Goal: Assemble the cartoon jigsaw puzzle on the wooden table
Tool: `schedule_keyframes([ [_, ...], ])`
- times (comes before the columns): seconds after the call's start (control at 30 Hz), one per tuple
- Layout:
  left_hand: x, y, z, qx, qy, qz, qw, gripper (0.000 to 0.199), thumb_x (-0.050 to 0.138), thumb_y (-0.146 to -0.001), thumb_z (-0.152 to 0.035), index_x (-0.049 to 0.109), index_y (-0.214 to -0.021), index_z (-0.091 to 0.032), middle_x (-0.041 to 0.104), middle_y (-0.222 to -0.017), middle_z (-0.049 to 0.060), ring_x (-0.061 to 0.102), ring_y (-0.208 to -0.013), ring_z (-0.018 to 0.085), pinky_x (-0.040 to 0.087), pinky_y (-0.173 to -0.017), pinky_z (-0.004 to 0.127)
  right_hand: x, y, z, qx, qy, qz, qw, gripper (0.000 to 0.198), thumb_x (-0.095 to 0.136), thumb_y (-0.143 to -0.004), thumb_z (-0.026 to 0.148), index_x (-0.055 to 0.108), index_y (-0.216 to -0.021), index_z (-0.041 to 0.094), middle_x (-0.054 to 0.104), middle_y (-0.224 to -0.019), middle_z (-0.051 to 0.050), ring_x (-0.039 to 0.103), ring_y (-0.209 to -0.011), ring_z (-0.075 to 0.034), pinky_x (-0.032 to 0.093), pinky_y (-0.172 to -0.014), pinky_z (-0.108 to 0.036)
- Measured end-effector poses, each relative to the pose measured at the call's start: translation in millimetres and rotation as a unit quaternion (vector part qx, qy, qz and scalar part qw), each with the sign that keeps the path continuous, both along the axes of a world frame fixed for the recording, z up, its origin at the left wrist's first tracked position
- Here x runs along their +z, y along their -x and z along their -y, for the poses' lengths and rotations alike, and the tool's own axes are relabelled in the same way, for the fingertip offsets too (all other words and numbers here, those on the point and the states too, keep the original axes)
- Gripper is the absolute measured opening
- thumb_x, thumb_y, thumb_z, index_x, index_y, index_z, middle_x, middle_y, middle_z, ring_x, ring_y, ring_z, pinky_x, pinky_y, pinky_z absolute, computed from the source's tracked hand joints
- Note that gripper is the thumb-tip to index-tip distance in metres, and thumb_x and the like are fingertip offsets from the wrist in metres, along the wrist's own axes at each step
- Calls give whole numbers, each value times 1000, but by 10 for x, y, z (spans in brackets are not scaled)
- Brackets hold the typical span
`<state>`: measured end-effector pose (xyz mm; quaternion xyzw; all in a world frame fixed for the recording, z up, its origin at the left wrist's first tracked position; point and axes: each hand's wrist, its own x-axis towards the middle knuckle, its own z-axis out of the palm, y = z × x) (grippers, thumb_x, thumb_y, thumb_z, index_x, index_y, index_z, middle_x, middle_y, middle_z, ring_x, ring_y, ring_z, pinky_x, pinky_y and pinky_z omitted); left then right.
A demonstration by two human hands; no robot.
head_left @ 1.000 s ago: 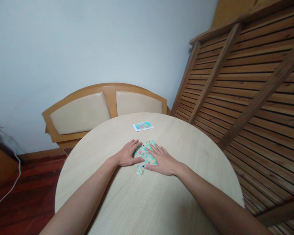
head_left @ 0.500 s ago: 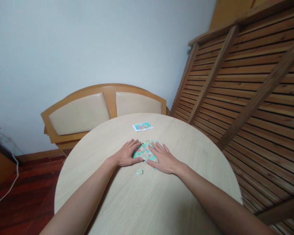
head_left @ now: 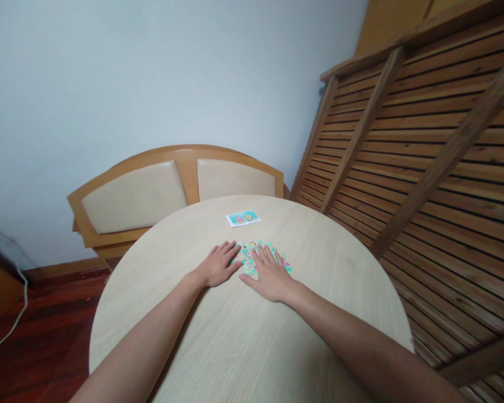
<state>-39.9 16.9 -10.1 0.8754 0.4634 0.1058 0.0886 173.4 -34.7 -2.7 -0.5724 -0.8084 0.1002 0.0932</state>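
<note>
Small jigsaw puzzle pieces [head_left: 247, 258], mostly turquoise with bits of pink and yellow, lie in a loose patch on the round table. At the patch's left edge rests my left hand [head_left: 220, 265], fingers stretched out and palm down. My right hand [head_left: 270, 274] lies flat over the right part of the patch with its fingers spread, hiding some pieces. Pieces show between its fingers and past its right side. Beyond both hands lies a picture card [head_left: 243, 218] with a turquoise cartoon print and a white border.
The pale round wooden table [head_left: 252, 347] stands against a headboard with cream panels [head_left: 134, 196]. On the right leans a large slatted wooden frame [head_left: 403, 168]. A white cable [head_left: 25, 294] hangs at the left above the dark red floor.
My right hand has moved slightly left and nearer to me, uncovering pieces on its right. The few pieces that lay apart in front of the hands no longer show there.
</note>
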Motion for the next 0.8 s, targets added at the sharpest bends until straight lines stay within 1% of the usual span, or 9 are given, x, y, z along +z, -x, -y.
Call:
schedule_keyframes([
  [0.1,25,-18,26,-1,3,0,1000,64,27,-100,-60,34,-153,-25,29,-161,8,21,-150,30,19,-120,56,36,-37,-137,-2,13,10,1000,97,25,-84,82,19,-159,20,7,-166,-10,1,-152,-37,2,-120,-56],
  [0.23,38,-17,42,-7,-5,8,1000,55,29,-102,-52,41,-148,-25,34,-159,7,26,-148,30,22,-118,59,72,-31,-326,22,30,19,999,94,25,-83,84,19,-158,27,9,-166,-8,1,-152,-39,3,-119,-59],
  [0.37,33,-23,46,-10,-20,17,1000,48,32,-101,-44,48,-142,-24,40,-155,7,32,-146,29,26,-117,59,55,-16,-505,24,28,15,999,92,23,-85,83,23,-158,27,13,-166,-9,6,-151,-40,5,-118,-60],
  [0.47,25,-33,41,-7,-32,21,999,47,34,-100,-39,47,-142,-22,43,-154,7,33,-145,28,27,-118,55,34,-21,-564,31,16,8,999,89,22,-87,80,27,-156,24,16,-165,-11,9,-151,-38,6,-119,-59],
  [0.53,21,-51,33,3,-35,21,999,52,35,-99,-40,42,-147,-20,40,-156,9,32,-146,29,27,-118,54,41,-47,-546,60,12,2,998,87,23,-89,79,27,-156,24,17,-165,-11,11,-151,-37,8,-119,-58],
  [0.6,23,-82,22,14,-34,19,999,58,35,-99,-44,35,-151,-18,33,-159,10,28,-147,31,26,-118,53,70,-96,-480,100,12,0,995,85,24,-90,77,28,-156,24,18,-165,-11,12,-151,-35,9,-120,-55],
  [0.7,42,-143,11,10,-28,6,1000,61,35,-99,-48,30,-154,-21,27,-161,8,25,-148,33,25,-118,56,127,-213,-314,151,9,7,988,84,25,-91,76,29,-156,23,19,-165,-10,14,-152,-32,8,-122,-52],
  [0.73,50,-161,10,6,-27,0,1000,61,36,-98,-50,32,-154,-23,28,-161,7,25,-148,34,25,-117,57,141,-262,-247,154,5,11,988,84,26,-90,77,27,-156,24,18,-165,-9,12,-152,-32,6,-122,-52],
  [0.8,68,-186,16,-1,-27,-10,1000,62,39,-97,-55,36,-152,-26,32,-160,8,27,-147,36,25,-116,61,150,-364,-113,108,2,15,994,92,30,-87,80,18,-159,25,12,-166,-9,6,-152,-34,5,-121,-55],
])
